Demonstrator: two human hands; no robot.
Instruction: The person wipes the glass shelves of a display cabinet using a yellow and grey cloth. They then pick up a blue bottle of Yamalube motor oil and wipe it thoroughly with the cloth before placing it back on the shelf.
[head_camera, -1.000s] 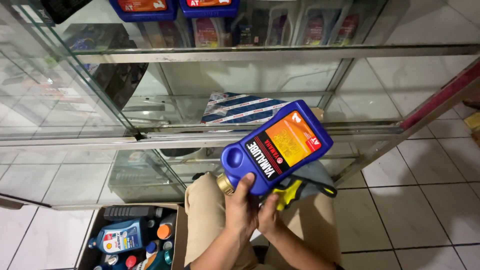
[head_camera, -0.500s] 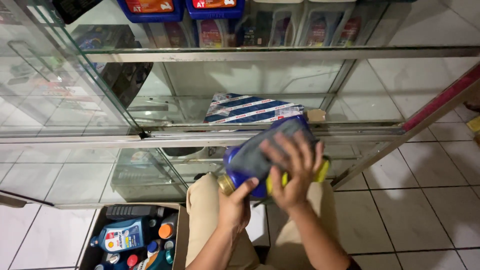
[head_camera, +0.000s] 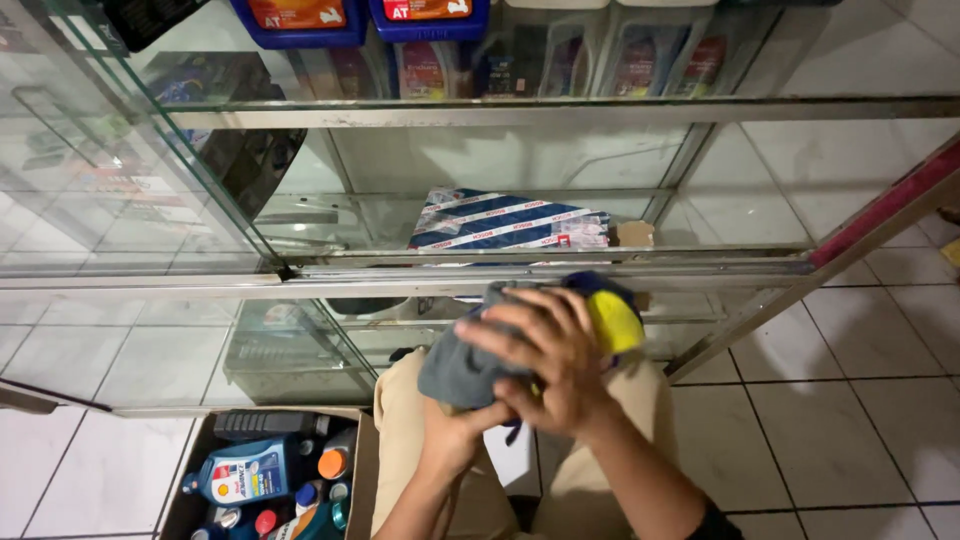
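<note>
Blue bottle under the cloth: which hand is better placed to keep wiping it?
Right, probably: the right hand lies spread over the grey-and-yellow cloth on the blue bottle, while the left hand grips from underneath.

So there's a blue plastic oil jug (head_camera: 590, 287), mostly hidden under a grey-and-yellow cleaning cloth (head_camera: 470, 365) draped right over it. Only a bit of blue peeks out at the top. It's held above the lap, tilted, in front of the glass cabinet.

A glass display cabinet (head_camera: 480, 115) stands ahead; a cardboard box (head_camera: 190, 480) of bottles sits lower left.
</note>
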